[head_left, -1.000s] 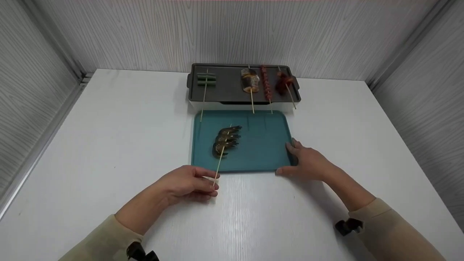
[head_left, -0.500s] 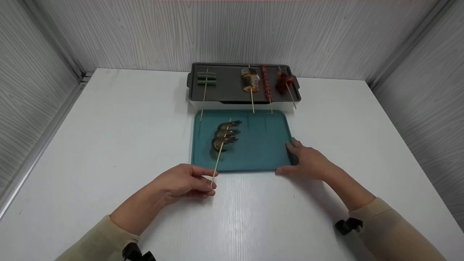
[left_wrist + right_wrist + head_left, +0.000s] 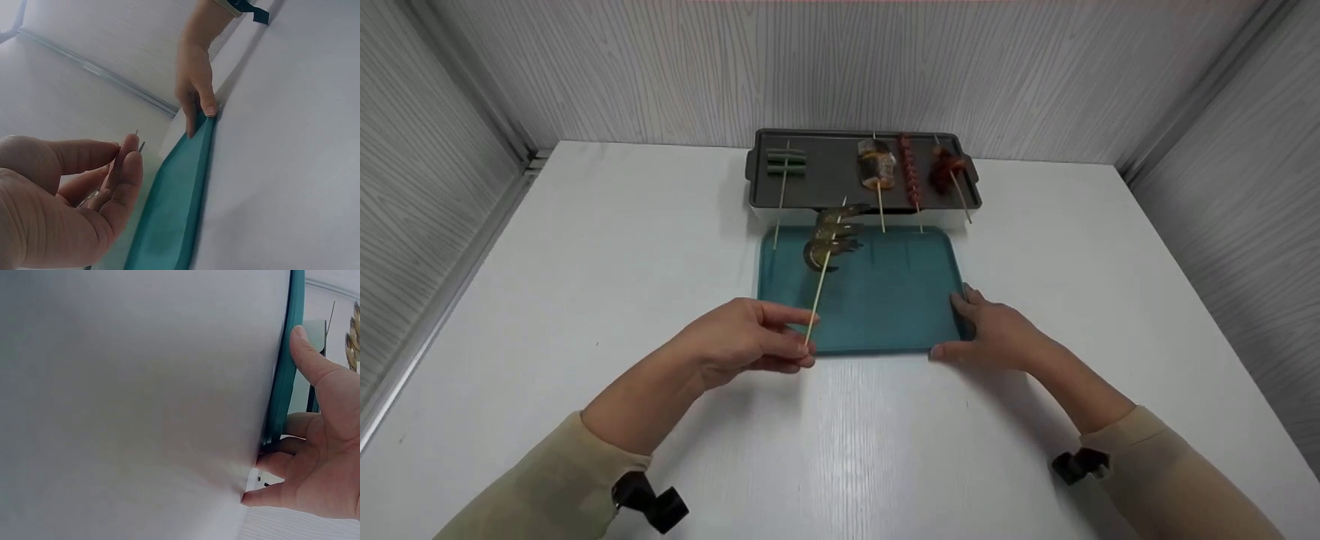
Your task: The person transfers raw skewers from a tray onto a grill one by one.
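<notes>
My left hand [image 3: 750,337] pinches the lower end of a bamboo skewer threaded with several shrimp [image 3: 832,232]. The shrimp hang over the far part of a teal tray [image 3: 892,300], their top overlapping the grill's front edge in the head view. In the left wrist view the thumb and fingertips of the left hand [image 3: 84,185] meet around the thin stick. My right hand [image 3: 997,334] grips the tray's near right corner. In the right wrist view the thumb [image 3: 306,354] lies along the tray rim [image 3: 284,388], with the other fingers around the corner and down at the table.
Behind the tray stands a dark grill plate [image 3: 829,187] on a white base. Across it lie a green vegetable skewer [image 3: 786,161], a thick chunky skewer [image 3: 876,165], a red beaded-looking skewer [image 3: 910,169] and a dark red skewer [image 3: 946,171]. Grey panels [image 3: 840,67] enclose the white table.
My left hand has lifted the shrimp skewer off the tray and carried it forward toward the grill. The right hand stays at the tray corner.
</notes>
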Action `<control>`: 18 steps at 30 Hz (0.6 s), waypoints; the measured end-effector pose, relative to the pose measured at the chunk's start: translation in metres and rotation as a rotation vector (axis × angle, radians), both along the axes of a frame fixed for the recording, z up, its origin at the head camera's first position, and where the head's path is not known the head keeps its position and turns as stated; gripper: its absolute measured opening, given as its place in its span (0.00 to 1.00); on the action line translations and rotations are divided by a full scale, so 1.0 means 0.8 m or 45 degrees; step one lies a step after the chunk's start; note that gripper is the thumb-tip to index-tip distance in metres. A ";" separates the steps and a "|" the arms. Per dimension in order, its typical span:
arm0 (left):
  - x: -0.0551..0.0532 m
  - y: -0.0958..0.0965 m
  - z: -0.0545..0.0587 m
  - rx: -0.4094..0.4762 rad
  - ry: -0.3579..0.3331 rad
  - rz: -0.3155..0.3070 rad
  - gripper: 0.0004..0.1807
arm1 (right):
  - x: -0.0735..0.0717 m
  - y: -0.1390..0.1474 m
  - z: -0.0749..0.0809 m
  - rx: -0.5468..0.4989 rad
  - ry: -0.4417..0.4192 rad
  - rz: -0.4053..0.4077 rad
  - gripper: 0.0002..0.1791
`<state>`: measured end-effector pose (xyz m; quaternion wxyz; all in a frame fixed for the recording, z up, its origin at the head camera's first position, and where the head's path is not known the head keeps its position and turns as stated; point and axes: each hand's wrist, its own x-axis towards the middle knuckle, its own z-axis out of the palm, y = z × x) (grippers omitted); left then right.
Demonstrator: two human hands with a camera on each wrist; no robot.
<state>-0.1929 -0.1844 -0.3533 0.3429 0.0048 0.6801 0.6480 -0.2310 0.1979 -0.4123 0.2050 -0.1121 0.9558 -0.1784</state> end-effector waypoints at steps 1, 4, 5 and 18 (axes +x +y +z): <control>-0.004 0.002 0.004 0.001 0.002 0.005 0.27 | 0.000 0.000 0.000 0.000 0.002 0.002 0.65; -0.019 0.007 0.016 0.000 0.015 0.013 0.27 | -0.001 0.001 -0.001 0.010 0.010 0.010 0.65; -0.024 0.008 0.020 0.000 0.021 0.011 0.27 | -0.001 0.001 -0.001 0.014 0.010 0.011 0.65; -0.102 0.032 0.044 0.023 0.054 0.135 0.27 | -0.003 0.000 -0.006 0.020 0.018 -0.013 0.66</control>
